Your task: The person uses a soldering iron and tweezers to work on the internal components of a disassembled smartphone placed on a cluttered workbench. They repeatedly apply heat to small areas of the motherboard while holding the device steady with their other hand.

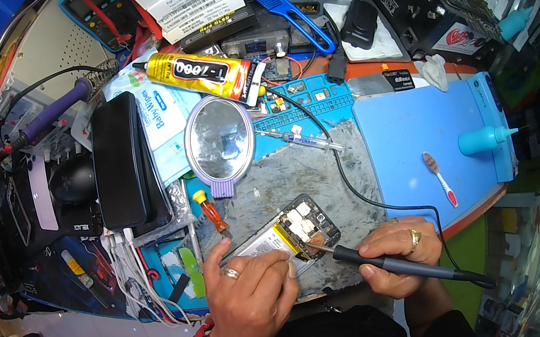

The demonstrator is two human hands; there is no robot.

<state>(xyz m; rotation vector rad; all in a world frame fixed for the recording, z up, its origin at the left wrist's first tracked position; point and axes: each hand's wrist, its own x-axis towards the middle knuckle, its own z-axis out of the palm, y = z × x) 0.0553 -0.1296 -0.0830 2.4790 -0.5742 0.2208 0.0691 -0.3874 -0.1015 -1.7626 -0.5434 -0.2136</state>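
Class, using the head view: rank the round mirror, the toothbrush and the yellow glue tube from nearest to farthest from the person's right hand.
From the right hand:
1. Toothbrush, just above-right on the blue mat.
2. Round mirror, up-left past the opened phone.
3. Yellow glue tube, farthest, beyond the mirror.

Both hands (251, 293) (399, 254) curled, gripping

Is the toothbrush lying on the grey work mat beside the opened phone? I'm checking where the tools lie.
No, the toothbrush lies on the blue pad, away from the opened phone to its left.

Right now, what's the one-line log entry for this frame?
left hand: steadies opened phone | right hand: holds soldering iron, tip on phone board | nearby: round mirror, toothbrush
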